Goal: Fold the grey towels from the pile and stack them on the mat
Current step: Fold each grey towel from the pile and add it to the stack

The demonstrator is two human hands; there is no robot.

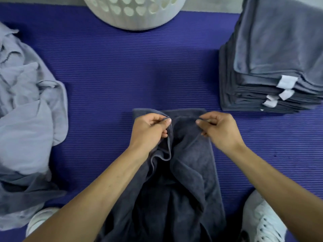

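A dark grey towel (190,172) lies lengthwise on the purple mat (113,70), running from the middle of the view down between my arms. My left hand (148,130) pinches the towel's edge between thumb and fingers, with cloth bunched beneath it. My right hand (218,128) pinches the same far edge a short way to the right. The towel's far end lies flat on the mat behind both hands. A loose pile of grey towels (26,119) sits at the left. A tall stack of folded grey towels (272,70) with white tags stands at the right.
A white perforated laundry basket (134,13) stands at the far edge of the mat, top centre. White shoes show at the bottom left (40,220) and bottom right (262,222). Bare mat stretches between pile, basket and stack.
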